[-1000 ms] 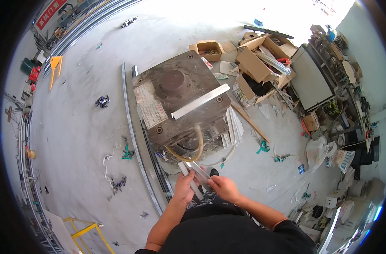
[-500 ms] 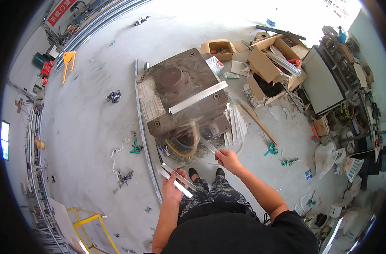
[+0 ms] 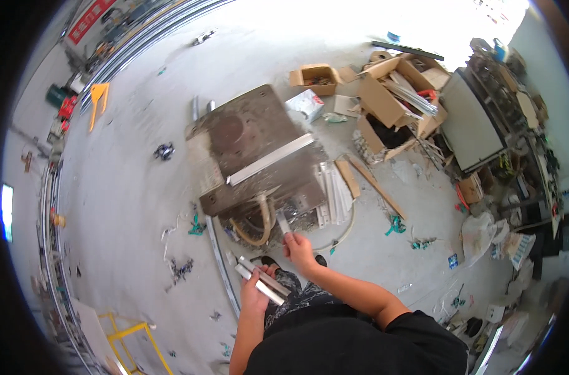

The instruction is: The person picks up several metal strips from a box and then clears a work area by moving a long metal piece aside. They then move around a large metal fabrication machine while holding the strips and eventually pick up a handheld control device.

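My left hand (image 3: 253, 296) is closed round a couple of short silver-white metal profiles (image 3: 273, 295), held low in front of my body. In my right hand (image 3: 300, 251) is the near end of a flat metal strip (image 3: 283, 224). The strip's far end points at the lower front of a heavy brown, dusty machine (image 3: 253, 106); whether it touches is too blurred to tell. Across the machine's top lies another silver profile (image 3: 272, 159). A bent beige hose (image 3: 269, 219) loops from its front. To the right, several pale strips (image 3: 332, 195) lean in a fan against the machine.
Along the machine's left side runs a long metal rail (image 3: 218, 253). Right of it are a wooden stick (image 3: 384, 195), cardboard boxes (image 3: 381, 100) with offcuts and a crowded shelf (image 3: 515, 112). Green scraps (image 3: 396, 225) dot the floor. A yellow frame (image 3: 131, 331) stands lower left.
My right hand has moved left and slightly down with its strip, closer to my left hand. The machine appears shifted left in view as the head turned. My left hand keeps its profiles.
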A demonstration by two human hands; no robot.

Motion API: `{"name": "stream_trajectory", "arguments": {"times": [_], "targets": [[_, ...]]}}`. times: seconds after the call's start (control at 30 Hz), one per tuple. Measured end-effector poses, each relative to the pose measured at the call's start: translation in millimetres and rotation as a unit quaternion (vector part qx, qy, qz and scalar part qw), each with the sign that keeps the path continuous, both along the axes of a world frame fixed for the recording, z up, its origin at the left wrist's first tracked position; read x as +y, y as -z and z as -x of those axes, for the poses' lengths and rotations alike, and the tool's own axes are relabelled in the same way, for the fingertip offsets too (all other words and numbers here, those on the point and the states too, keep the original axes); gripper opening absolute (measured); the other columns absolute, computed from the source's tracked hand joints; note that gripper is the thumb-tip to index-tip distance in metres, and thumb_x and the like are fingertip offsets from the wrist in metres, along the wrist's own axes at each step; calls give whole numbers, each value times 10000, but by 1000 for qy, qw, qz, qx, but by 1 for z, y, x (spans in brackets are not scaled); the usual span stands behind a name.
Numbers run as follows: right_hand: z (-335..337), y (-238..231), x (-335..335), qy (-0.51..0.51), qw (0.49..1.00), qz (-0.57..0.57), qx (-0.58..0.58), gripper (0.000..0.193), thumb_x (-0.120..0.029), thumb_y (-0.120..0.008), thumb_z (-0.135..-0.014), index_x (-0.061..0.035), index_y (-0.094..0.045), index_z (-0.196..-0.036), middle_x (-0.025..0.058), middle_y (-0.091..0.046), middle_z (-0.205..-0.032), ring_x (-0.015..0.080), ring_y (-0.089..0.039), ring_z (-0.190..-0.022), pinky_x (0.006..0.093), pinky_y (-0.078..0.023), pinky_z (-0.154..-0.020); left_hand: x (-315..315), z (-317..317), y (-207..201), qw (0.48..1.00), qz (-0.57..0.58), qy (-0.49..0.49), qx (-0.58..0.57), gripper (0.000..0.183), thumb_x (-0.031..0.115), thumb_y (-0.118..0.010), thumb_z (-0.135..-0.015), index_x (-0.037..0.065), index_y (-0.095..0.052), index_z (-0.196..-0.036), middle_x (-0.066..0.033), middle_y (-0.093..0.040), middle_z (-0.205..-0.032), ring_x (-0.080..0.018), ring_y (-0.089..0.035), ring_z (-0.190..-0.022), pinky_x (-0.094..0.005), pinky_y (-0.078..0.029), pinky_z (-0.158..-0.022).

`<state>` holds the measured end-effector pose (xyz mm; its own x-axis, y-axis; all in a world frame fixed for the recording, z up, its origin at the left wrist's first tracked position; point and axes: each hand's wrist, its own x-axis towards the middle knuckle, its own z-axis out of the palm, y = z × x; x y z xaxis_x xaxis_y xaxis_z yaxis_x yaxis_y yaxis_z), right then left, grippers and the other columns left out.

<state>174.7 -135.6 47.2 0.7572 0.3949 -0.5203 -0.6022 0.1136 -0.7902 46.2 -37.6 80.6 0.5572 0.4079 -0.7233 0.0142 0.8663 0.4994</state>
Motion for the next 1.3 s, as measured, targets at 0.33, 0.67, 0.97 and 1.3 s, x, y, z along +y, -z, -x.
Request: {"name": "stream_trajectory", "arguments": {"times": [0.33, 0.67, 0.97, 1.3], "targets": [[-12, -16, -8, -39, 998, -17, 40, 297, -291, -447, -924, -48, -531, -776, 14, -489, -551, 96, -426, -448, 235, -320, -413, 43, -22, 13, 999, 37, 23, -6, 98, 95, -493, -879, 40, -494, -960, -124, -576, -907, -270, -566, -849, -413, -470, -774], [-4, -16, -7, -17, 998, 38, 36, 303, -278, -455, -922, -19, -548, -796, 30, -519, -569, 98, -467, -470, 240, -376, -428, 125, -40, 19, 996, 73, 26, -38, 101, 88, -475, -887, 34, -490, -972, -115, -581, -884, -268, -566, -849, -403, -477, -775], [-13, -17, -6, -24, 991, 81, -101, 237, -203, -446, -916, 13, -539, -888, 59, -573, -649, 111, -536, -540, 257, -432, -489, 122, -40, 19, 992, 99, 63, -36, 140, 87, -465, -889, 13, -491, -1005, -111, -573, -901, -264, -556, -837, -403, -486, -760], [-41, -25, -14, -95, 876, 296, -369, 202, -226, -581, -769, -39, -641, -813, 174, -596, -802, 346, -573, -781, 412, -457, -704, 19, -3, 16, 992, 70, 99, 21, 147, 149, -482, -891, 51, -493, -1000, -95, -563, -846, -247, -557, -753, -393, -489, -666]]}}
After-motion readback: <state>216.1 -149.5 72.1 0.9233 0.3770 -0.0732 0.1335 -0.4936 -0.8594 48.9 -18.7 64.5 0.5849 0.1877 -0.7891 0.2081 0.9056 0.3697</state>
